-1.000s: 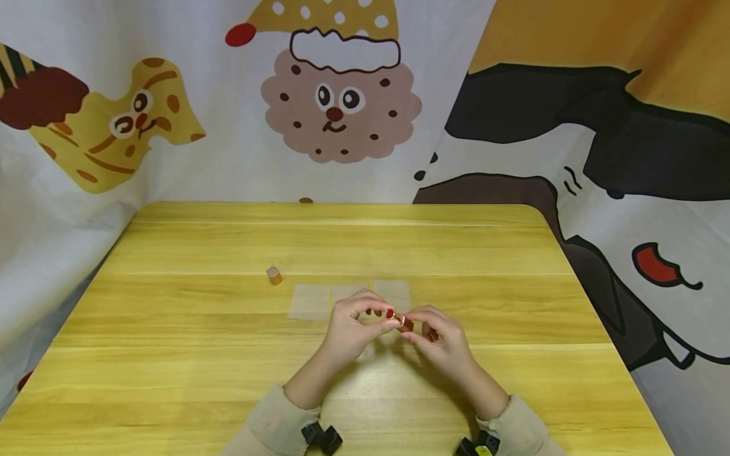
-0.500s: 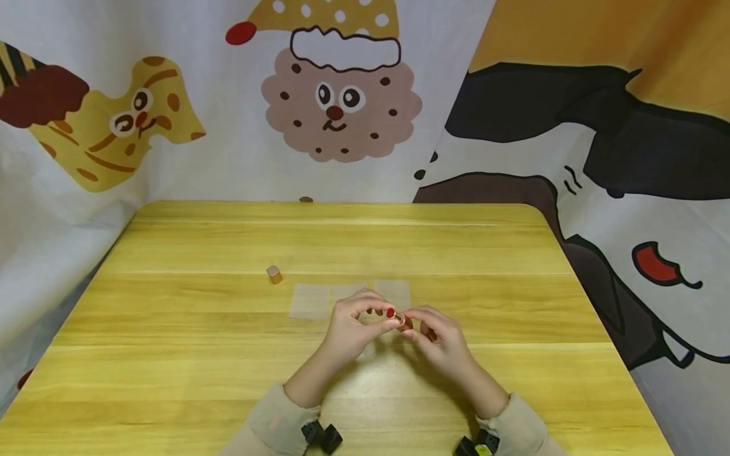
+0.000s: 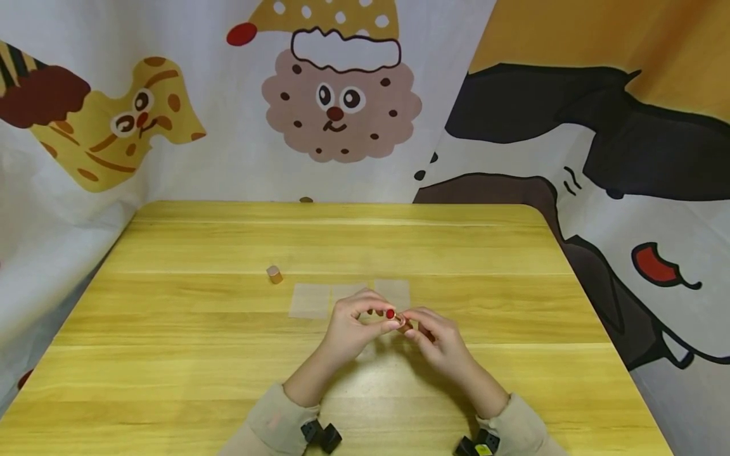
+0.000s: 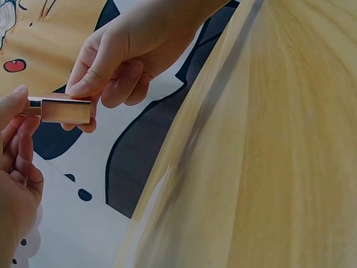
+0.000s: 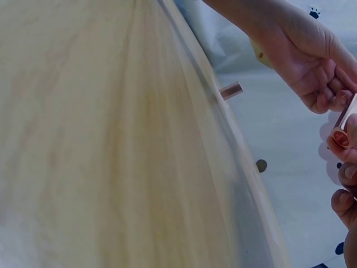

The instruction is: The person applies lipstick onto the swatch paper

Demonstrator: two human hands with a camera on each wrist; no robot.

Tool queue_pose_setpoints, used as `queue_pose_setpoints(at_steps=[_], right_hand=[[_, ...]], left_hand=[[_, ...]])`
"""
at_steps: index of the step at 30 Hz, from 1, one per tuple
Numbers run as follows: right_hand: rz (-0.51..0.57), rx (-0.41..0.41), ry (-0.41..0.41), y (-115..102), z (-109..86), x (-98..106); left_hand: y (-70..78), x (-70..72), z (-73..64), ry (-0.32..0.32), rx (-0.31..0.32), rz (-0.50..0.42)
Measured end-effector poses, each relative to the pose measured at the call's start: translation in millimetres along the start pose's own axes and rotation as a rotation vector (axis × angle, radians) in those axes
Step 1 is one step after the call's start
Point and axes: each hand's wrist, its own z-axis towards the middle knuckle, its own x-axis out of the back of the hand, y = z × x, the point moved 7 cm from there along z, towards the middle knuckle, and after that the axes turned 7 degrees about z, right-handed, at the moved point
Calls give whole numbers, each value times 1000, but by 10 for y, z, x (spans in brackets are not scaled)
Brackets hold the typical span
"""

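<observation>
Both hands hold an uncapped lipstick [image 3: 405,325] over the middle of the table, its red tip pointing left. My left hand [image 3: 355,324] pinches the tube near the red end between thumb and fingers. My right hand [image 3: 441,339] grips the base with thumb and fingertips. In the left wrist view the square, rose-gold base of the lipstick [image 4: 66,111] shows between the two hands. The right wrist view catches the end of the lipstick [image 5: 342,134] at its right edge, partly hidden by fingers. The lipstick's cap [image 3: 274,275] stands on the table, left of the hands.
Pale, thin square sheets lie in a row beyond the hands, among them a left sheet [image 3: 310,301] and a right sheet [image 3: 392,292]; the left hand partly covers the middle one. The wooden table [image 3: 171,354] ends at a printed curtain [image 3: 217,164].
The lipstick's base has turned slightly in my right fingers, and the right thumb and fingertips have shifted a little. The left hand, cap and sheets stay in place.
</observation>
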Motion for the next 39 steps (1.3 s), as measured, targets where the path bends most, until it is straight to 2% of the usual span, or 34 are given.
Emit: queue_pose_setpoints(at_steps=[9, 20, 27, 39], right_hand=[[20, -2, 7, 11, -12, 1], [42, 22, 77, 26, -31, 26], [14, 30, 92, -14, -5, 35], [12, 68, 92, -26, -17, 27]], left_hand=[[19, 8, 4, -8, -1, 14], [19, 40, -2, 41, -22, 24], [31, 35, 1, 62, -29, 18], [45, 22, 5, 59, -41, 12]])
